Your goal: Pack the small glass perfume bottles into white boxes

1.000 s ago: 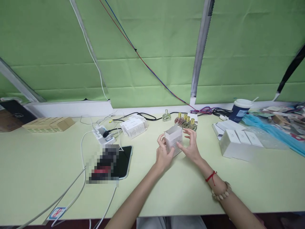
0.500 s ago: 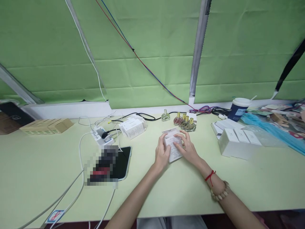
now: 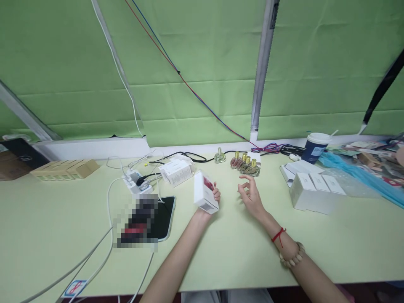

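Note:
My left hand (image 3: 212, 201) grips a small white box (image 3: 204, 192) with a red mark on one face, held tilted above the pale green table (image 3: 63, 219). My right hand (image 3: 251, 196) hovers just to the right of it, palm turned inward, fingers loosely spread and holding nothing. A red string and a bead bracelet sit on that wrist. Several small perfume bottles with gold caps (image 3: 245, 163) stand behind my hands near the wall.
White boxes (image 3: 312, 188) are stacked at the right, beside a dark paper cup (image 3: 315, 147) and blue plastic wrap (image 3: 360, 172). More white boxes (image 3: 176, 170), a power strip (image 3: 135, 182) with cables, a dark tablet (image 3: 162, 214) and tan boxes (image 3: 65, 167) lie to the left.
Both hands were closing the box on the table. Now my left hand has lifted it away to the left and my right hand has let go and opened.

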{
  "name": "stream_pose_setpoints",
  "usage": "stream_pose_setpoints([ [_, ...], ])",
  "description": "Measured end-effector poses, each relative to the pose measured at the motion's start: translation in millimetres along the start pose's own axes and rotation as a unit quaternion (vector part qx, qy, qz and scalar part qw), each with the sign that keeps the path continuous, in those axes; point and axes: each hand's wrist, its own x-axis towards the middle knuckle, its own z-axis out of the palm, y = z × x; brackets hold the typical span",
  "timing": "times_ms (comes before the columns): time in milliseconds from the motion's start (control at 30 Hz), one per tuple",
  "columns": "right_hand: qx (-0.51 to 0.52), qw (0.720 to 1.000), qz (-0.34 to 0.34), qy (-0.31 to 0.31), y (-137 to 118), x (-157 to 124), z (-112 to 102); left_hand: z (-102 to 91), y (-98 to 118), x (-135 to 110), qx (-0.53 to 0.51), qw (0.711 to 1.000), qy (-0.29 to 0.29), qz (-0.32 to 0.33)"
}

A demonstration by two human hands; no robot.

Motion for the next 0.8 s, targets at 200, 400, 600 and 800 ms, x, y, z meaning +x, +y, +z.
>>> stream_pose_setpoints([
  [200,-0.214,0.972,0.019,-0.098,25.6,6.5,-7.0,-1.6,1.3,-4.7,-0.073,0.995,-0.059,0.034],
  [400,-0.306,0.935,0.083,-0.158,54.6,5.6,-5.5,-2.8,-2.4,-5.7,-0.050,0.994,-0.094,0.007],
  [600,-0.311,0.941,0.073,-0.112,63.6,14.0,0.5,-20.3,-12.8,5.6,0.018,0.994,-0.106,-0.021],
  [800,-0.272,0.957,-0.021,-0.095,59.0,28.5,5.5,-32.8,-17.2,14.7,0.023,0.994,-0.104,0.005],
])
